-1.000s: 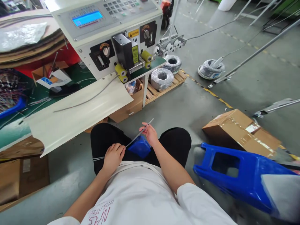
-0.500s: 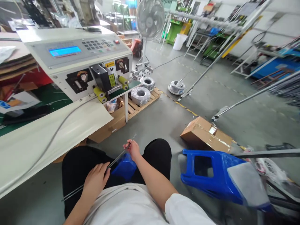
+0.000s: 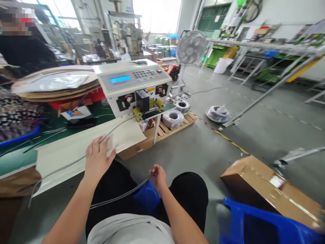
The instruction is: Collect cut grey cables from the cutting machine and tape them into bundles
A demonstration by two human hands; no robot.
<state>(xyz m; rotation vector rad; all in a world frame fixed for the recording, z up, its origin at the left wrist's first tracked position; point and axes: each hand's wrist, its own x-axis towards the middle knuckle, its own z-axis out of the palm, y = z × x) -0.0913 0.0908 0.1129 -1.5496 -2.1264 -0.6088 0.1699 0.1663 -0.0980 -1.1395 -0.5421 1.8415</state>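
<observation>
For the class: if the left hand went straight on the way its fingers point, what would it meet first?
Likely the cable over the tray, right by the left hand; whether they touch is unclear.

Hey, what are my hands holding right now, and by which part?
Right hand: thin grey wires, held near one end. Left hand: open over another grey cable, contact unclear.

Grey cable [image 3: 68, 165] and paired thin strands [image 3: 127, 193] near white machine [image 3: 132, 84].
Cable extends from machine's front, gently curved, end drooping well left of it; strands bowed side by side, in front of and below machine.
</observation>
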